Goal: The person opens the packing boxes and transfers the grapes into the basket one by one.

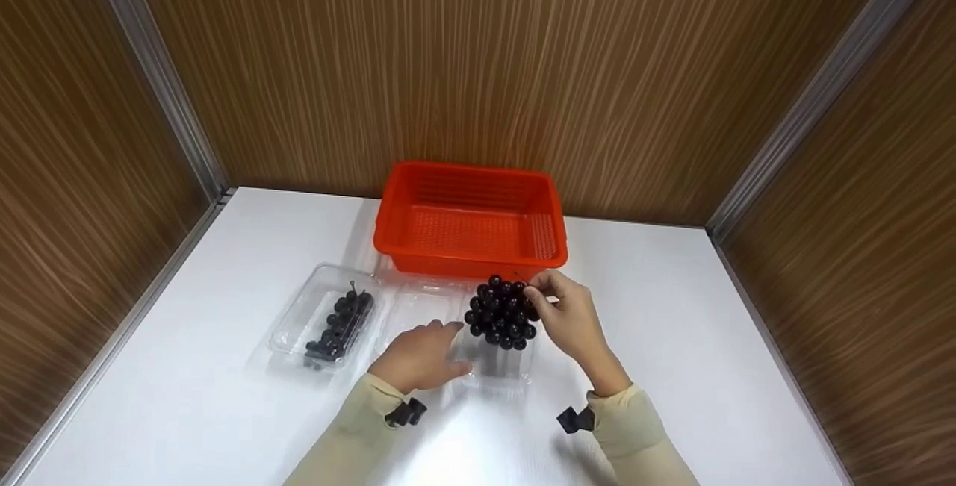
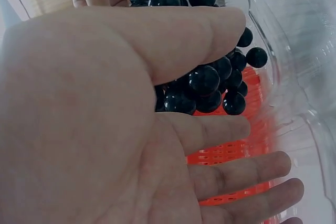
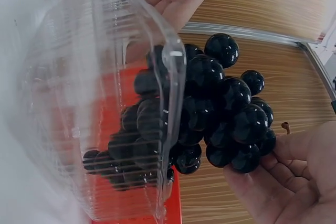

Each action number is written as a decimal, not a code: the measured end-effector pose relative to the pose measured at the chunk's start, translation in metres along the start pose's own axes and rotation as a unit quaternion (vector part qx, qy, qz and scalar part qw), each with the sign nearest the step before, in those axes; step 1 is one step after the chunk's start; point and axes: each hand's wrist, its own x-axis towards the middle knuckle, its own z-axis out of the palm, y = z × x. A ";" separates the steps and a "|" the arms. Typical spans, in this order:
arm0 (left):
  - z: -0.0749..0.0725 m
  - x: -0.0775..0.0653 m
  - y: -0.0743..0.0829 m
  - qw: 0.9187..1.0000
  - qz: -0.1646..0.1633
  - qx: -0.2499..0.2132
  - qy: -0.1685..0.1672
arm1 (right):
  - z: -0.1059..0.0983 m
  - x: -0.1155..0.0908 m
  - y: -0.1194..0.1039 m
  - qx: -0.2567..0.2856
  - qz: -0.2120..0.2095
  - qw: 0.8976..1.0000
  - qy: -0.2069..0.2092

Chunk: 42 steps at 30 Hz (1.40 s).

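Right hand (image 1: 571, 314) pinching grapes (image 1: 499, 316), left hand (image 1: 420, 357) spread, clear box (image 1: 502, 378) below, red basket (image 1: 455, 264) behind, boxed bunch (image 1: 336, 328) at left

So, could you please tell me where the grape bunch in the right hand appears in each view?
Head: grape bunch below centre, slightly right, beside the right hand.
Left wrist: grape bunch at upper middle, partly behind the left hand.
Right wrist: grape bunch across the middle, partly seen through a clear container.
Shared landmark: the red basket.

Two pale yellow, slightly wrinkled sleeves (image 1: 340, 434) each carry a small, angular black device (image 1: 406, 412) near the cuff (image 1: 618, 401).
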 end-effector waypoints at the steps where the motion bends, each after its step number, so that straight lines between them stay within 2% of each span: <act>1: -0.001 -0.001 0.000 1.000 0.000 -0.003 0.002 | 0.000 0.000 0.000 0.000 0.000 1.000 0.000; 20: -0.017 -0.003 -0.005 0.998 -0.024 -0.041 0.051 | -0.006 0.011 -0.009 -0.007 -0.014 1.000 0.014; 27: -0.021 -0.002 -0.005 0.996 -0.012 -0.053 0.072 | -0.009 0.014 -0.011 -0.017 -0.017 1.000 0.018; 35: -0.022 0.001 -0.004 0.993 0.005 -0.044 0.106 | -0.016 0.017 -0.014 -0.037 -0.021 0.999 0.018; 42: -0.028 0.002 -0.002 0.990 0.016 -0.060 0.129 | -0.023 0.023 -0.017 -0.035 -0.026 0.999 0.024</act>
